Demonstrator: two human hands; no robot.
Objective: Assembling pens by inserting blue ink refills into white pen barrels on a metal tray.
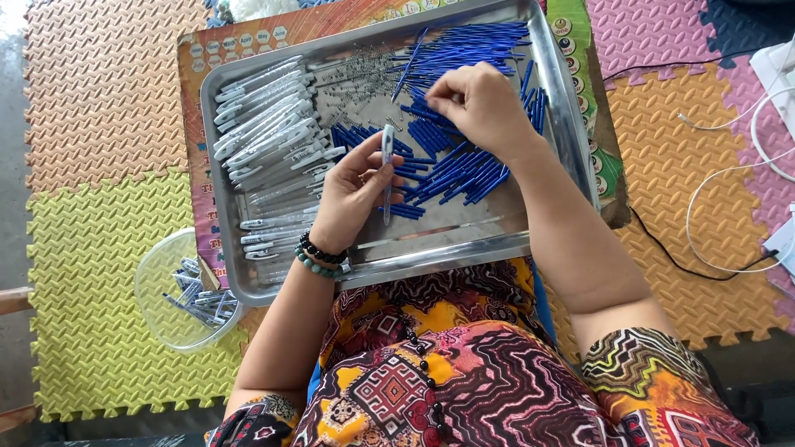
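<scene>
your left hand [352, 194] holds a white pen barrel [387, 157] upright, pinched between thumb and fingers near the middle of the steel tray [464, 252], with a beaded bracelet [321, 257] on that wrist. your right hand [480, 103], toward one o'clock from the left, has its fingertips closed down into the heap of blue pen parts [451, 170]; whether they grip one piece you cannot tell. the blue heap spreads from the tray's middle to its two o'clock corner, while finished white pens [269, 124] lie stacked along the nine to ten o'clock side, and small metal springs [360, 79] are scattered at twelve o'clock. the tray's near rim sits at six o'clock against your patterned lap, with a bare strip of steel just inside it giving your hands some open room. under the tray lies a colourful printed board [195, 91], its border of small round labels showing at the eleven o'clock and three o'clock edges. at eight o'clock, off the tray, a clear plastic bowl [157, 281] holds a few more pen pieces on the foam floor mats [99, 124]. white cables [729, 174] and a black cable curl at three o'clock, well apart from the tray.
</scene>
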